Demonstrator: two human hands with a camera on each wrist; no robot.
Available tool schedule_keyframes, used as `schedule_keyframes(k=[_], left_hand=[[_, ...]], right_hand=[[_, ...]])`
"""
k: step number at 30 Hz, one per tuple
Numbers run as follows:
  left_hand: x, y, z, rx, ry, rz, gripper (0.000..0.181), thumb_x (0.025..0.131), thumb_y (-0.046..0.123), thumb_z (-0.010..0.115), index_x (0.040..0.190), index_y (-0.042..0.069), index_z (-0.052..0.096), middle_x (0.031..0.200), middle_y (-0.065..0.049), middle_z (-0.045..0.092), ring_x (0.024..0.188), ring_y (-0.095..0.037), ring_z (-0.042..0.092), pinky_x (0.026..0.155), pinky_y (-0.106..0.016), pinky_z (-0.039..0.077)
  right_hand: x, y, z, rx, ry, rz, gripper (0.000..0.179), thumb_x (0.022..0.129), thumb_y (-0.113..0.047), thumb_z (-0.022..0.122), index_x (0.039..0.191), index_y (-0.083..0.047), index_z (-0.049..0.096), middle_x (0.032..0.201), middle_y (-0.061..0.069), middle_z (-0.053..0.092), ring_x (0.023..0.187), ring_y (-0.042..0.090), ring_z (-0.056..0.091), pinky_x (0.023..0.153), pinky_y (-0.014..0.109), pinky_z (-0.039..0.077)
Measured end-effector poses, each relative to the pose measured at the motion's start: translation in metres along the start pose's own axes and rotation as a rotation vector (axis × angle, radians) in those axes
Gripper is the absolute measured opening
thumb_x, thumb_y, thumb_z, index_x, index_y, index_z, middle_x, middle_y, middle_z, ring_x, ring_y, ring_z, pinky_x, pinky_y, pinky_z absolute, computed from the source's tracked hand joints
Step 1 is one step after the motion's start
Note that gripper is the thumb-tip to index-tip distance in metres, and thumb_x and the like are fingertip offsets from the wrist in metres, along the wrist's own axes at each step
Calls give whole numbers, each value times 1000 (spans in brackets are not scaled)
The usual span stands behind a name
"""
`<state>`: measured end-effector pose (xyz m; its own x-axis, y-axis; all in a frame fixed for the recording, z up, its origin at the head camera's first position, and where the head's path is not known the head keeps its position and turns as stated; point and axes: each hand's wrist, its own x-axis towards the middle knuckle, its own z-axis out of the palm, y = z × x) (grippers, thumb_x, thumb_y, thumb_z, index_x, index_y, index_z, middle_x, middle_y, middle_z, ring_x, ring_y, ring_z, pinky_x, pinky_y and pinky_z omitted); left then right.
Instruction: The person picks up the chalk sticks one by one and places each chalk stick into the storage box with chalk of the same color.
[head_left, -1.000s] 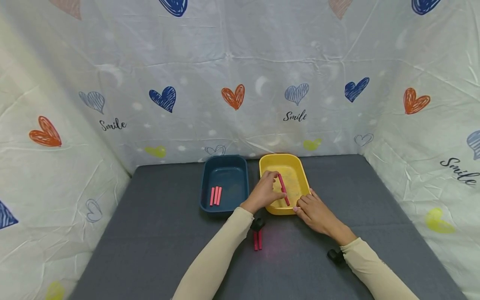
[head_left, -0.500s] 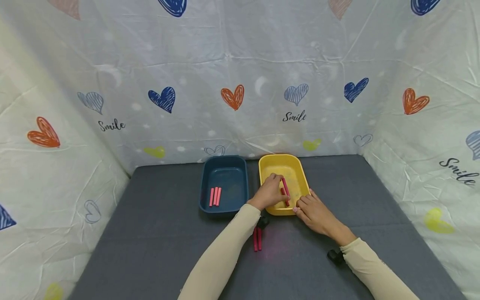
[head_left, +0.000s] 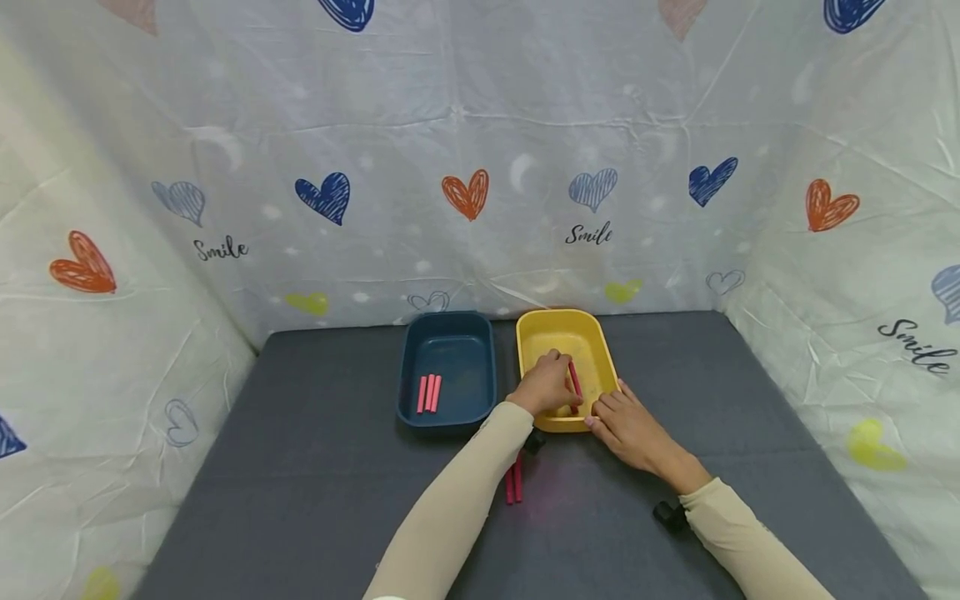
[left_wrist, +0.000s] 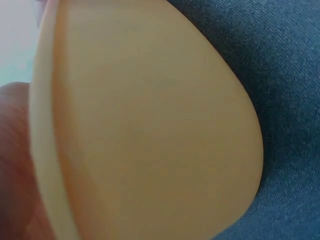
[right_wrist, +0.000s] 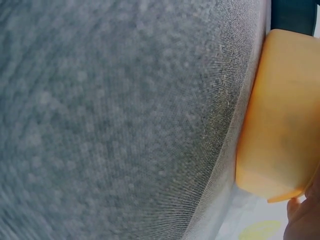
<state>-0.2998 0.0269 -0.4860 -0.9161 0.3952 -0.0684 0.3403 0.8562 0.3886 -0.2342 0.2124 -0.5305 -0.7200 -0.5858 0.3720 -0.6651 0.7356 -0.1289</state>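
Observation:
In the head view my left hand (head_left: 546, 383) reaches into the yellow tray (head_left: 597, 337) and holds a dark pink stick (head_left: 575, 379) lengthwise, fingers at its far end and thumb at its near end. Part of another stick shows low beside the thumb, mostly hidden. At the tray's near right corner my right hand (head_left: 633, 429) grips the rim. The left wrist view is filled by the tray's outer wall (left_wrist: 155, 120), with a blurred bit of hand at the left edge. In the right wrist view the tray (right_wrist: 280, 115) and some fingers (right_wrist: 305, 215) show at the right.
A dark blue tray (head_left: 450, 332) stands left of the yellow one, with three lighter pink sticks (head_left: 429, 393) inside. Two dark pink sticks (head_left: 513, 483) lie on the grey tablecloth (head_left: 315, 467) close to the left forearm. A printed curtain (head_left: 405, 242) surrounds the table.
My left hand has shifted slightly right within the yellow tray, and the held stick has moved right with it. The right hand has stayed at the rim.

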Motion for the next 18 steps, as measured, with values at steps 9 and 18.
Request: schedule_keyframes(k=[9, 18], left_hand=[[2, 6, 3, 79, -26, -63, 61, 76, 38, 83, 125, 12, 58, 117, -4, 56, 99, -21, 53, 84, -37, 51], [1, 8, 5, 83, -20, -93, 66, 76, 38, 83, 131, 12, 56, 123, -6, 55, 104, -23, 55, 89, -39, 51]], right_hand=[[0, 1, 0, 4, 5, 5, 19, 102, -28, 52, 86, -20, 55, 82, -6, 52, 89, 18, 56, 115, 60, 28], [0, 1, 0, -6, -7, 13, 18, 101, -28, 53, 86, -18, 55, 83, -5, 52, 92, 19, 56, 115, 59, 28]])
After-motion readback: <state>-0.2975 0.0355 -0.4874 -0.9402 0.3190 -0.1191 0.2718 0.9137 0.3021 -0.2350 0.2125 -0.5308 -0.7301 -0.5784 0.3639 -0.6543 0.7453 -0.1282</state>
